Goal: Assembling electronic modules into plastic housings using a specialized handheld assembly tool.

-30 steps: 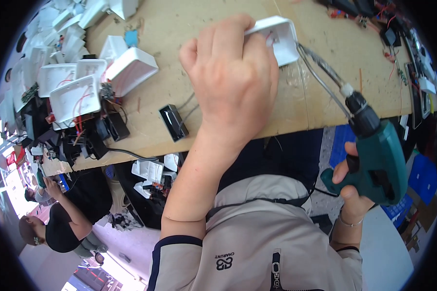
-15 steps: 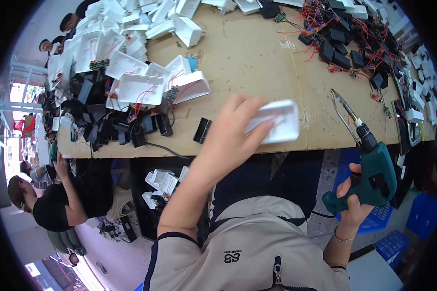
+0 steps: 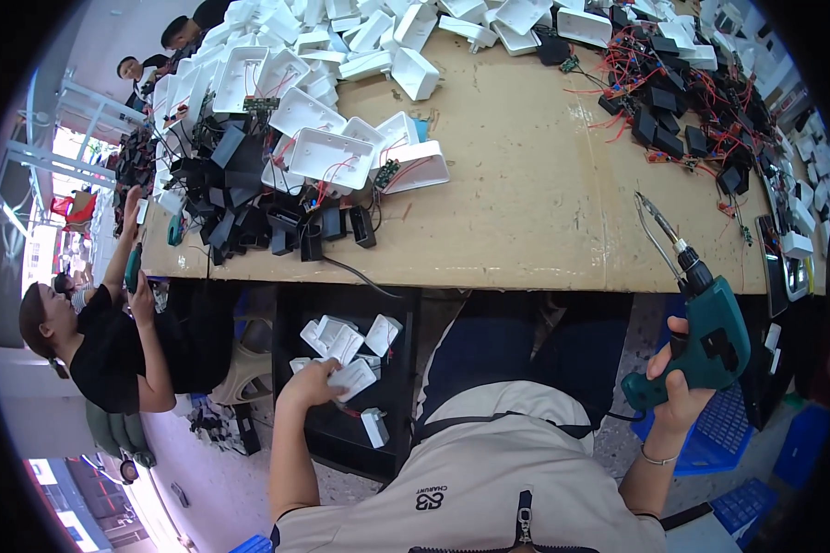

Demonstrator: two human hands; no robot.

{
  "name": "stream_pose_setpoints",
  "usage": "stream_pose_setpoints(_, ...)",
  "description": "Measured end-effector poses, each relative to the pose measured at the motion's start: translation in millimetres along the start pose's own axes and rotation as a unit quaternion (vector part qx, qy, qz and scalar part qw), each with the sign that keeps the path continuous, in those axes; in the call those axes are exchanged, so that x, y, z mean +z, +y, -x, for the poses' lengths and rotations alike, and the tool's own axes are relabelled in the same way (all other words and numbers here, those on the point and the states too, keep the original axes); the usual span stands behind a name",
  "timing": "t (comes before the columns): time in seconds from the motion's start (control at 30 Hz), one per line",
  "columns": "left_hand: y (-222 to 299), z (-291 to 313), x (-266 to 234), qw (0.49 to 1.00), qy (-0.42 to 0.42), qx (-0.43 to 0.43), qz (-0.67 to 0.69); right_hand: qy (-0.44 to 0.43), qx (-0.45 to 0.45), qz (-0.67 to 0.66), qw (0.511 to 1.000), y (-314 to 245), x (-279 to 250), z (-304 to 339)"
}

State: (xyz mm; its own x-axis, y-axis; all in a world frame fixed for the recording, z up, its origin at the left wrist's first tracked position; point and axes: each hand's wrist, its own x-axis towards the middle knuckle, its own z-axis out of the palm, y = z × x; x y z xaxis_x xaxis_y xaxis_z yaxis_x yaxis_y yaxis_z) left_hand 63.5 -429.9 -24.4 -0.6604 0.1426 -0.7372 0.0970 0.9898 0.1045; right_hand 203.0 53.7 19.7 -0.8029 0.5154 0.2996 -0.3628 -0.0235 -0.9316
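My left hand (image 3: pixel 314 385) is lowered over a black bin (image 3: pixel 290 426) below the table edge. Its fingers are closed at the edge of a white plastic case (image 3: pixel 354 379), partly hiding it. Beside that case lie several more white cases (image 3: pixel 383 334), some with small wires. On the right, my right hand (image 3: pixel 681 392) grips the handle of a green soldering gun (image 3: pixel 717 336), one finger near its trigger. The gun's metal tip (image 3: pixel 646 201) and a thin curved tube point up over the table, touching nothing.
White cases with red wires (image 3: pixel 332 158) and black plastic housings (image 3: pixel 240 198) are heaped on the table's left. Wired black parts (image 3: pixel 659 111) pile up at the far right. A black cable (image 3: pixel 364 276) crosses the front edge. Another person (image 3: pixel 111 350) works at the left.
My left hand has moved from above the table down and left to the bin with the white case. A black housing near its wrist is gone from the tabletop. My right hand has stayed put.
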Motion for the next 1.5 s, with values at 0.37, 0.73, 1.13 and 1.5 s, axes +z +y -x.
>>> stream_pose_setpoints(0.37, 238.0, -62.1, -252.7, 0.764, 0.489, 0.367, -0.209, 0.034, 0.025, 0.004, 0.999, 6.8, 0.8, -24.1)
stream_pose_setpoints(0.73, 307.6, -185.0, -310.6, 0.814, 0.330, 0.333, -0.342, 0.105, 0.060, -0.006, 0.993, 16.1, -25.9, -34.7)
stream_pose_setpoints(1.13, 376.5, -96.0, -190.3, 0.767, 0.181, 0.567, -0.239, 0.130, 0.048, -0.028, 0.990, 14.5, -42.0, -33.9)
stream_pose_setpoints(1.5, 462.0, -123.9, -244.6, 0.710, 0.325, 0.617, -0.100, 0.173, 0.045, -0.064, 0.982, 9.8, -57.6, -28.1)
